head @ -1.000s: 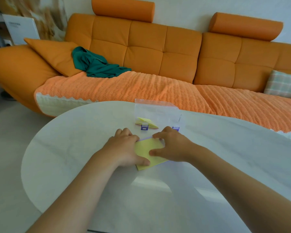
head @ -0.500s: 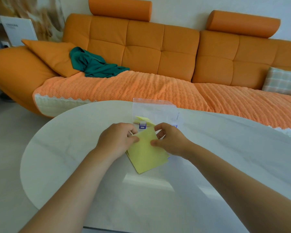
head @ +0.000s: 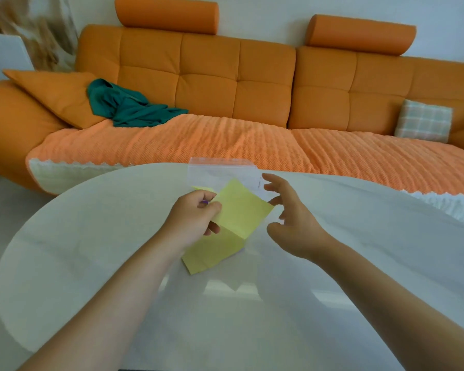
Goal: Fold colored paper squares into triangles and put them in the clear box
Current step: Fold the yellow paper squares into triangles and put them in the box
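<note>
My left hand (head: 194,216) pinches the left edge of a yellow paper square (head: 241,207) and holds it lifted and tilted above the white table (head: 91,236). Below it more yellow paper (head: 212,253) lies flat on the table. My right hand (head: 292,223) hovers just right of the lifted sheet with fingers spread, touching nothing. The clear box (head: 220,172) stands right behind the hands; a folded yellow piece (head: 201,187) shows inside it, mostly hidden by my left hand and the sheet.
An orange sofa (head: 225,84) runs along the far side of the table, with a green cloth (head: 129,105) and a checked cushion (head: 423,120) on it. The table's rounded edge curves off at the left.
My left hand has lifted the top yellow sheet off the pile. My right hand has let go of the paper and opened beside it.
</note>
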Motion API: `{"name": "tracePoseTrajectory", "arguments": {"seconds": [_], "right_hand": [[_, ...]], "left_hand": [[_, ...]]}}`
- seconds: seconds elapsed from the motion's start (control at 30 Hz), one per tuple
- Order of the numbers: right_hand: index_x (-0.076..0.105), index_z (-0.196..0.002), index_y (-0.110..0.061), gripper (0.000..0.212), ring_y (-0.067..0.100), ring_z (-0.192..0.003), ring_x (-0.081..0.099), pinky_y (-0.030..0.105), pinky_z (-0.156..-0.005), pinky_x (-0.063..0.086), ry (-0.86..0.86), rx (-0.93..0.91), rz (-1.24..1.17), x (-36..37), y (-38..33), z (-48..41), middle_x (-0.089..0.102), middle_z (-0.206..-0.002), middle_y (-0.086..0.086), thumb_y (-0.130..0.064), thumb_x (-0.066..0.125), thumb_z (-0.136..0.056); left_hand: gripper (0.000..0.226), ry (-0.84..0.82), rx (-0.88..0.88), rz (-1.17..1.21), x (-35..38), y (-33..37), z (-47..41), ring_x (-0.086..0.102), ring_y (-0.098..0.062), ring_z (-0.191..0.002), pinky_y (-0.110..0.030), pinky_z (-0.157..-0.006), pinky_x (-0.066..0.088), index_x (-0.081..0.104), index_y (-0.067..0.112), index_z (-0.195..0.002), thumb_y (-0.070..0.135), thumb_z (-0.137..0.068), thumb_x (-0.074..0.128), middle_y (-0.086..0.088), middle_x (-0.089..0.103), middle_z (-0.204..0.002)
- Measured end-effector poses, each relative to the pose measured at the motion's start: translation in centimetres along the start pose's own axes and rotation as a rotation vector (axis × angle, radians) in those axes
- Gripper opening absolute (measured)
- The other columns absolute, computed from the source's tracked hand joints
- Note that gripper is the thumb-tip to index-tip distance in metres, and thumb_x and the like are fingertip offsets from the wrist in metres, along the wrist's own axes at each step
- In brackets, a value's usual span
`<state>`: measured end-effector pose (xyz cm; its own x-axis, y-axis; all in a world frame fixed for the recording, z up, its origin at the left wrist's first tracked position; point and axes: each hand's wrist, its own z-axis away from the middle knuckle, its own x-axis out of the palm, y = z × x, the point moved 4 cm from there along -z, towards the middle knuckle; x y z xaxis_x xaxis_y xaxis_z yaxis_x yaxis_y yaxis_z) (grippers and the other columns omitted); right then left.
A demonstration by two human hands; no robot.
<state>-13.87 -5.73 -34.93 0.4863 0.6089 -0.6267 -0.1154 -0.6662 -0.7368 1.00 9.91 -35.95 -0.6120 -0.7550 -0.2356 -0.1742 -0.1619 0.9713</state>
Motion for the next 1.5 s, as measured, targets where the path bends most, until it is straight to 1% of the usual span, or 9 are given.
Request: {"name": "tracePoseTrajectory", "arguments": {"seconds": [0.13, 0.3, 0.53, 0.67, 0.73, 0.87, 1.13, 1.27, 1.5], "right_hand": [[0.052, -0.134, -0.036, 0.071, 0.014, -0.129, 0.044, 0.028, -0.103, 0.04, 0.074, -0.273, 0.319, -1.7, 0.1, 2.3, 0.04, -0.146, -0.005, -0.005, 0.075, -0.074], [0.075, -0.09, -0.03, 0.013, 0.021, -0.116, 0.054, 0.049, -0.094, 0.043, 0.188, -0.327, 0.378, -3.0, 0.6, 3.3, 0.06, -0.129, -0.005, -0.034, 0.081, -0.08], [0.073, -0.08, -0.037, 0.006, -0.002, -0.117, 0.055, 0.014, -0.094, 0.04, 0.077, -0.039, 0.116, -4.1, 2.4, 2.6, 0.061, -0.131, -0.017, -0.04, 0.077, -0.084], [0.074, -0.072, -0.033, 0.012, 0.004, -0.061, 0.053, 0.024, -0.06, 0.045, 0.05, 0.143, -0.108, -4.4, 3.3, 2.3, 0.067, -0.069, -0.013, -0.038, 0.081, -0.08], [0.073, -0.069, -0.033, 0.014, 0.003, -0.054, 0.048, 0.017, -0.053, 0.04, 0.068, 0.159, -0.124, -4.5, 3.5, 2.4, 0.06, -0.059, -0.015, -0.034, 0.083, -0.078], [0.073, -0.07, -0.03, 0.013, 0.003, -0.054, 0.05, 0.014, -0.052, 0.04, 0.088, 0.172, -0.184, -4.7, 3.7, 2.7, 0.064, -0.062, -0.013, -0.029, 0.083, -0.079], [0.066, -0.108, -0.031, 0.032, 0.005, -0.065, 0.064, 0.015, -0.055, 0.047, 0.1, 0.284, -0.324, -4.5, 4.0, 3.0, 0.075, -0.082, -0.005, -0.024, 0.082, -0.081], [0.078, -0.09, -0.026, 0.008, -0.001, -0.06, 0.061, 0.011, -0.052, 0.044, 0.087, 0.341, -0.332, -4.3, 4.3, 2.9, 0.075, -0.078, -0.005, -0.025, 0.081, -0.083], [0.079, -0.084, -0.025, 0.002, 0.005, -0.064, 0.063, 0.019, -0.057, 0.048, 0.068, 0.304, -0.332, -3.7, 4.1, 2.9, 0.076, -0.078, -0.005, -0.025, 0.078, -0.085]], "left_hand": [[0.009, -0.044, -0.108, 0.104, 2.1, -0.1, 0.1, 0.067, -0.017, -0.055, -0.024, -0.054, 0.049, 0.068, 0.019, -0.094, 0.016, -0.096, 0.06, 0.009, 0.062, -0.093], [0.013, -0.149, -0.099, 0.036, 5.0, 0.2, 0.5, 0.074, -0.017, -0.074, -0.022, -0.058, 0.053, 0.07, 0.018, -0.093, 0.014, -0.096, 0.059, 0.009, 0.075, -0.082], [0.021, -0.315, -0.005, -0.013, 6.9, 0.5, 1.0, 0.075, -0.018, -0.09, -0.027, -0.076, 0.057, 0.069, 0.022, -0.111, 0.009, -0.097, 0.06, 0.0, 0.078, -0.096], [0.023, -0.389, 0.004, -0.029, 7.8, 0.4, 1.6, 0.074, -0.016, -0.093, -0.026, -0.079, 0.056, 0.072, 0.027, -0.107, 0.012, -0.1, 0.056, 0.0, 0.077, -0.099], [0.028, -0.386, -0.014, -0.009, 8.2, 0.6, 1.7, 0.074, -0.018, -0.093, -0.028, -0.078, 0.056, 0.075, 0.026, -0.1, 0.012, -0.1, 0.051, -0.003, 0.077, -0.097], [0.017, -0.331, 0.052, 0.013, 9.0, 1.0, 2.1, 0.071, -0.014, -0.087, -0.031, -0.076, 0.052, 0.075, 0.026, -0.095, 0.036, -0.089, 0.062, -0.001, 0.075, -0.092], [0.012, -0.197, 0.135, -0.058, 9.4, 0.7, 2.1, 0.073, -0.015, -0.074, -0.031, -0.077, 0.055, 0.074, 0.03, -0.085, 0.022, -0.092, 0.069, 0.003, 0.076, -0.079], [0.011, -0.15, 0.152, -0.128, 9.2, 0.4, 2.0, 0.07, -0.01, -0.073, -0.035, -0.079, 0.054, 0.073, 0.031, -0.083, 0.028, -0.092, 0.067, 0.007, 0.075, -0.076], [0.029, -0.088, 0.261, -0.236, 9.6, 1.0, 2.6, 0.062, 0.008, -0.083, -0.009, -0.073, 0.043, 0.071, 0.034, -0.12, 0.024, -0.094, 0.065, 0.022, 0.072, -0.096]]}}
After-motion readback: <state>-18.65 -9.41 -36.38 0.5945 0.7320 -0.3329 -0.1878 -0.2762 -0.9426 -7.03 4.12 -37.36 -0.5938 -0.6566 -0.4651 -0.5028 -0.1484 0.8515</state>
